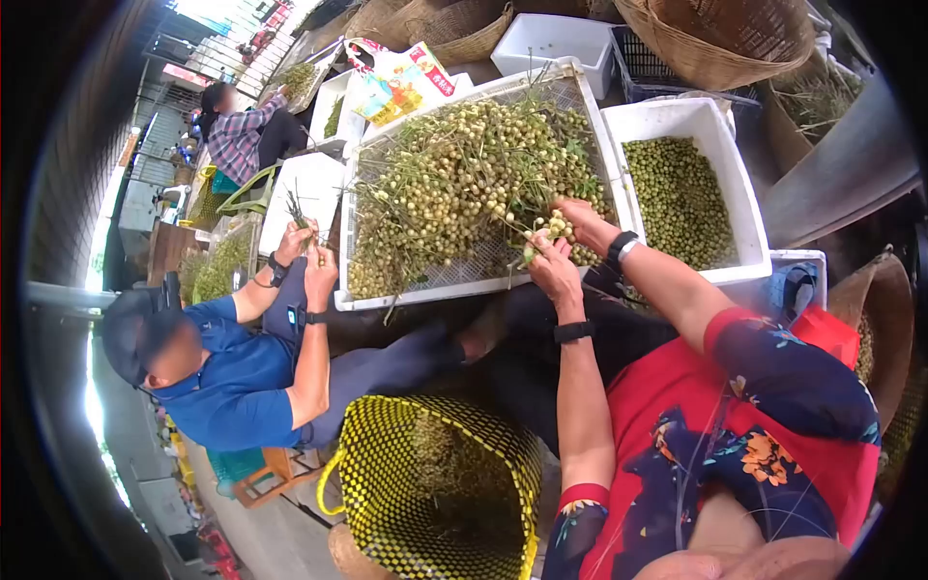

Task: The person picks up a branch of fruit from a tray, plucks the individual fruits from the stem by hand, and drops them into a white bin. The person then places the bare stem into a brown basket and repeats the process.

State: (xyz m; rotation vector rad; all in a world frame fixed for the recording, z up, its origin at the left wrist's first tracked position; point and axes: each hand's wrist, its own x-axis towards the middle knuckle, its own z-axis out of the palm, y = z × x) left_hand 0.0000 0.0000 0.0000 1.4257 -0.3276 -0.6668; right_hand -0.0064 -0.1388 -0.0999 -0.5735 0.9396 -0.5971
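My left hand (554, 268) is closed on the stems of a bunch of small round pale yellow-green fruits (558, 227) at the near right side of a large white mesh tray (449, 286). Just above it, my right hand (583, 223) has its fingers closed on the same bunch. Both hands touch the fruit, and the fingertips are partly hidden. A heap of similar fruits on stems (464, 184) fills much of the tray. Right of my hands stands a white foam box (739, 208) holding loose green round fruits (677, 198).
A yellow-and-black woven basket (367, 503) with stems inside stands below the tray. To the left, a person in blue (237, 362) sits holding twigs (298, 208). Another person (242, 130) sits farther back. Wicker baskets (725, 43) and a colourful bag (396, 82) are behind the tray.
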